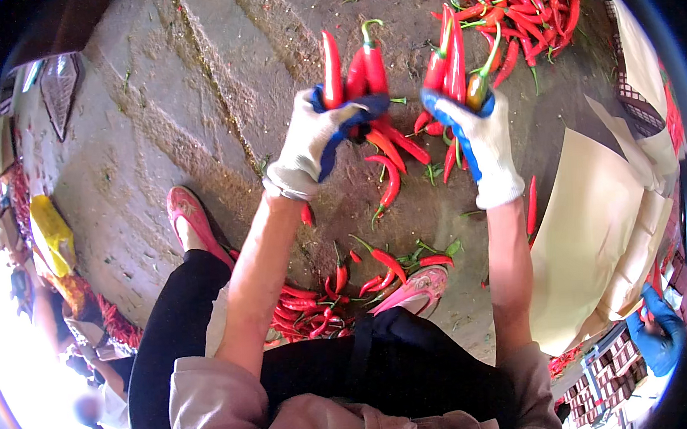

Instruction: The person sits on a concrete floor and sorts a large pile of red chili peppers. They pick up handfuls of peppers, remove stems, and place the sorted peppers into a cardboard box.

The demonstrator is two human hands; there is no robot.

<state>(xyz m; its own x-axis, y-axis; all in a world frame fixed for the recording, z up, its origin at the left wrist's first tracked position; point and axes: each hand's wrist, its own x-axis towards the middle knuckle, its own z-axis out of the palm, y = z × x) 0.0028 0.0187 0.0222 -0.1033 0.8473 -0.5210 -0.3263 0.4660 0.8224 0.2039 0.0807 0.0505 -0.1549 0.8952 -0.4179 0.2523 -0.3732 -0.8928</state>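
Both my hands wear white knit gloves with blue coated palms. My left hand [330,128] grips several red chili peppers [374,70], tips and stems pointing up. To its right, my right hand [475,123] is closed on more peppers, among them a brownish-green one [478,88]. Loose red chilies [389,183] lie on the floor beneath and between the hands. A large heap of red chilies [534,12] lies at the upper right. Another pile [308,309] is on the floor between my feet, partly hidden by my legs.
Brown paper sheets [589,231] hang over the right side, by a plastic crate [635,103]. My pink shoes [189,214] rest on the wet concrete floor [126,185]. A yellow bag [53,235] and other people are at far left; a blue-gloved hand [658,326] shows at lower right.
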